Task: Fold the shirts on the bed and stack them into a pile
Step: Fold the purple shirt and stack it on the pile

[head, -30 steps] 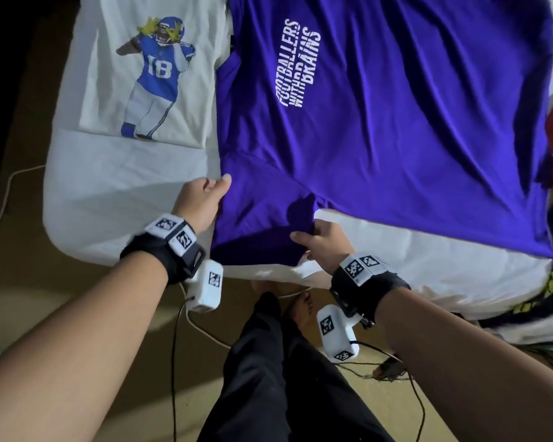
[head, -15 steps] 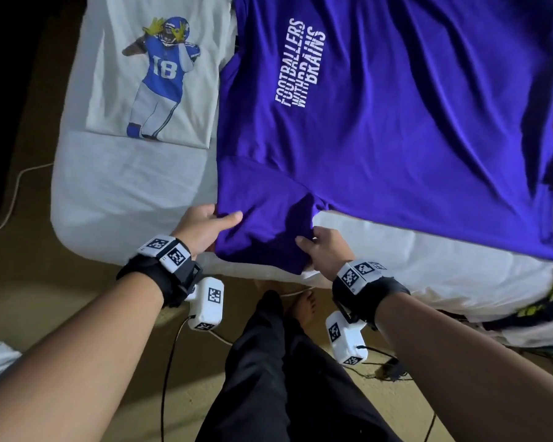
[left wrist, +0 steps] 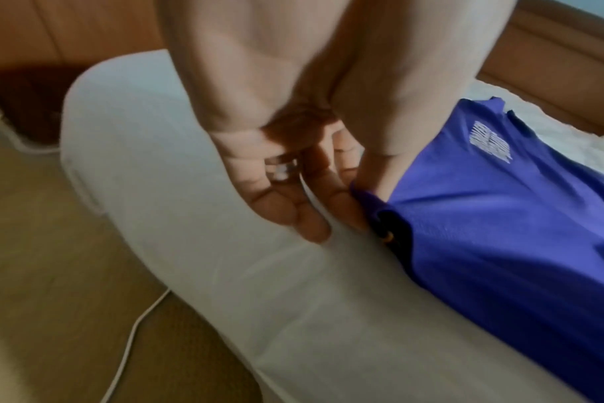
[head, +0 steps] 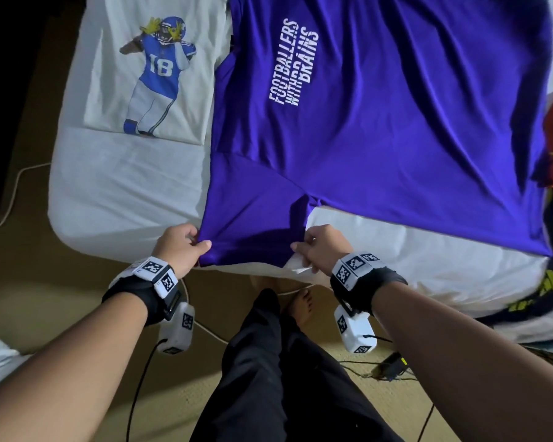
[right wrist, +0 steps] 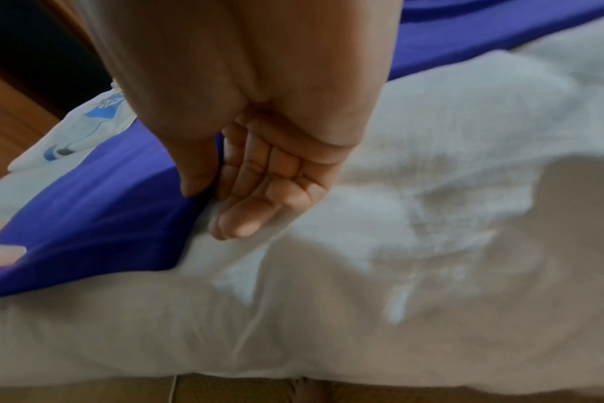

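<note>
Sleeve (head: 253, 224) of purple shirt (head: 380, 122) lying at bed (head: 125, 186) near edge; left hand (head: 181, 247) and right hand (head: 321, 250) pinching its corners.

White print "FOOTBALLERS WITH BRAINS" on the purple shirt (head: 380, 122), up beyond both hands, letters running sideways to the viewer. Number "18" on the blue jersey of the player graphic, on the white shirt (head: 115, 90), beyond and outboard of the left hand (head: 181, 247). Wrist views: print blurred, unreadable.
</note>
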Action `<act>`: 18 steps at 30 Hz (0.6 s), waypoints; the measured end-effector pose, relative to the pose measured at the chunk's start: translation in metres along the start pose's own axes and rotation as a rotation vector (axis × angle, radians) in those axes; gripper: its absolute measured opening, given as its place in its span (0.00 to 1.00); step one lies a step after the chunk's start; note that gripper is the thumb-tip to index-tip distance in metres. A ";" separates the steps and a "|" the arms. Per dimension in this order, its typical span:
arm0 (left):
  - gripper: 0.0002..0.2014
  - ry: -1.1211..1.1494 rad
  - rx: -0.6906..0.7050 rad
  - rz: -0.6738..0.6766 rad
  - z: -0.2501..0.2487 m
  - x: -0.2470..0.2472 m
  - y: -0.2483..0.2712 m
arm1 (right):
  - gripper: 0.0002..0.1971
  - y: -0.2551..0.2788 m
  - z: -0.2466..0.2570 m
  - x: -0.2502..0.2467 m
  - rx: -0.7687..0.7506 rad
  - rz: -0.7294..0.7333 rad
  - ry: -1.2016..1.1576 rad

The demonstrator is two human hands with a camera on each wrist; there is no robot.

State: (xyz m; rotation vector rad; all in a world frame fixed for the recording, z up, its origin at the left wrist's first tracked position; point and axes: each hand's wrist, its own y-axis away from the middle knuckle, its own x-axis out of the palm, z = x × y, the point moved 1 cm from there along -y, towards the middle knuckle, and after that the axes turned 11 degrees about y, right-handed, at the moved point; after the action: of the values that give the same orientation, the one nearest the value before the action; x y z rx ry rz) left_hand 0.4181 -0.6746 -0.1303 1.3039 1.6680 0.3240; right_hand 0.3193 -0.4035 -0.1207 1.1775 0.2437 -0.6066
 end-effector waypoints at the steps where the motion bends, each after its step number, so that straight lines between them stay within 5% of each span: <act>1: 0.07 -0.085 -0.001 -0.019 -0.007 0.000 0.002 | 0.14 0.002 -0.001 -0.003 -0.017 -0.030 0.049; 6: 0.17 -0.319 0.249 -0.304 -0.059 0.011 0.013 | 0.09 0.007 -0.026 -0.034 -0.097 -0.340 0.285; 9: 0.21 -0.336 0.532 -0.257 -0.087 0.037 0.011 | 0.08 0.010 -0.050 -0.054 -0.201 -0.580 0.497; 12: 0.30 -0.502 0.707 -0.114 -0.112 0.066 0.004 | 0.18 0.004 -0.077 -0.070 -0.175 -0.640 0.716; 15: 0.36 -0.703 0.651 0.021 -0.126 0.086 -0.001 | 0.13 -0.001 -0.093 -0.082 -0.157 -0.590 0.782; 18: 0.27 -0.773 0.580 0.051 -0.127 0.092 0.002 | 0.06 0.000 -0.103 -0.089 -0.152 -0.544 0.840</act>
State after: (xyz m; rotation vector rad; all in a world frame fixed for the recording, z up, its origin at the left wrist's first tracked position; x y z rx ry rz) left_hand 0.3208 -0.5523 -0.1118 1.6082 1.0786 -0.6209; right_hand 0.2600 -0.2807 -0.1167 1.1648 1.3321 -0.5136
